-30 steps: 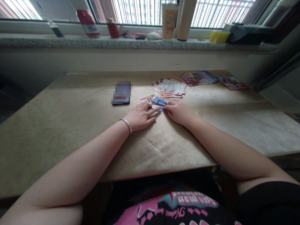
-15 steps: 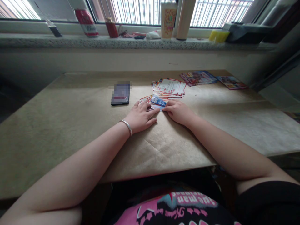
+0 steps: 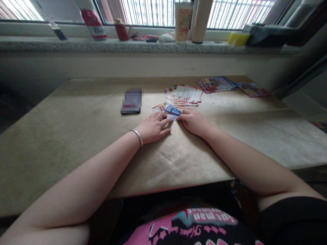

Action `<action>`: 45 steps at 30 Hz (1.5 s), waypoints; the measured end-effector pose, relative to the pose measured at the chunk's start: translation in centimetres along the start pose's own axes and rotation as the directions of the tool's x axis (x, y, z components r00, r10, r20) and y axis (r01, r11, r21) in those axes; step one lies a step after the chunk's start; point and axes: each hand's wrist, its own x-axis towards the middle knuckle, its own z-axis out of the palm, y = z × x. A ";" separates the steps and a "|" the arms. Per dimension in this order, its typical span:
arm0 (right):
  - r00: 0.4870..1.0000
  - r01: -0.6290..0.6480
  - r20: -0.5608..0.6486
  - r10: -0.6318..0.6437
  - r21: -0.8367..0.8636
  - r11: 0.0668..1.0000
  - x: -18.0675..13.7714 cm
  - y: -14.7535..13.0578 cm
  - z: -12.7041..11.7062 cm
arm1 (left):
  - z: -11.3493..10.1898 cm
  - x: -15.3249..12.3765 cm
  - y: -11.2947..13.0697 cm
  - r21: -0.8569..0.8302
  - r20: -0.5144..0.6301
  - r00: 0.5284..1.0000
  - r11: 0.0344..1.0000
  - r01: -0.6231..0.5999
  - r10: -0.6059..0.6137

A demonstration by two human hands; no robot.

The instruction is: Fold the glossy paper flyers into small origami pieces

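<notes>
A small blue printed leaflet (image 3: 172, 111), with a QR code on its upper left, lies folded or bent on the table between my hands. My left hand (image 3: 154, 126), with a silver bangle at the wrist, rests palm down, fingers stretched out and fingertips on the leaflet's left edge. Pinched fingers of my right hand (image 3: 192, 120) hold its right end. Just beyond it is a fanned pile of white and red printed cards (image 3: 184, 94). Another red and white card (image 3: 158, 108) shows beside my left fingertips.
A phone (image 3: 131, 102), its screen blurred out, lies left of the cards. Two groups of colourful leaflets, one a stack (image 3: 216, 84) and one farther right (image 3: 252, 90), sit at the table's back right. The windowsill (image 3: 143, 47) holds a can (image 3: 93, 24), a patterned cup (image 3: 183, 22) and a yellow item (image 3: 238, 39).
My left fingers have shifted slightly, and the forefinger has drawn back a little from the leaflet's right end. My right hand keeps its pinch in the same place.
</notes>
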 end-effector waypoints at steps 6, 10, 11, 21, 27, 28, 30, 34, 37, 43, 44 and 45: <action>1.000 -0.017 0.023 0.017 0.004 1.000 -0.1 0.0 0.0 | -0.2 -0.1 0.0 0.025 0.010 1.000 1.000 -0.008 0.008; 0.999 -0.030 0.042 0.030 0.006 1.000 -0.1 -0.2 -0.2 | -0.2 -0.1 0.1 0.074 0.035 0.999 0.997 0.001 -0.004; 0.998 -0.031 0.047 0.030 0.003 1.000 -0.1 -0.2 -0.3 | -0.2 -0.1 0.1 0.084 0.037 0.999 0.996 0.007 -0.010; 0.995 -0.054 0.088 0.056 -0.025 0.998 0.0 -0.3 -0.5 | -0.9 -0.1 0.6 0.101 0.022 0.999 0.994 0.040 -0.042; 0.995 -0.061 0.079 0.065 -0.048 0.997 -0.1 -0.3 -0.4 | -1.6 -0.4 0.2 0.084 0.042 0.999 0.996 0.007 -0.010; 0.994 -0.066 0.079 0.069 -0.050 0.997 -0.1 -0.4 -0.3 | -1.7 -0.4 0.2 0.093 0.043 0.999 0.996 0.005 -0.009; 0.993 -0.073 0.086 0.077 -0.049 0.996 -0.1 -0.4 -0.3 | -2.0 -0.5 0.2 0.123 0.039 0.999 0.992 0.009 -0.014; 0.992 -0.081 0.091 0.085 -0.046 0.996 -0.1 -0.7 -0.5 | -2.7 -0.8 0.3 0.157 0.056 0.997 0.987 0.041 -0.051; 0.993 -0.076 0.087 0.081 -0.059 0.995 -0.1 -0.9 -0.6 | -3.1 -1.1 0.0 0.121 0.082 0.993 0.990 0.072 -0.082; 0.994 -0.074 0.074 0.080 -0.075 0.994 0.0 -0.8 -0.6 | -3.4 -1.4 -0.7 0.063 0.108 0.991 0.995 0.074 -0.080; 0.994 -0.074 0.072 0.080 -0.073 0.995 0.0 -0.8 -0.5 | -3.4 -1.5 -0.8 0.066 0.103 0.991 0.995 0.075 -0.082; 0.994 -0.074 0.071 0.079 -0.070 0.995 0.0 -0.8 -0.5 | -3.4 -1.5 -0.8 0.070 0.097 0.992 0.994 0.079 -0.086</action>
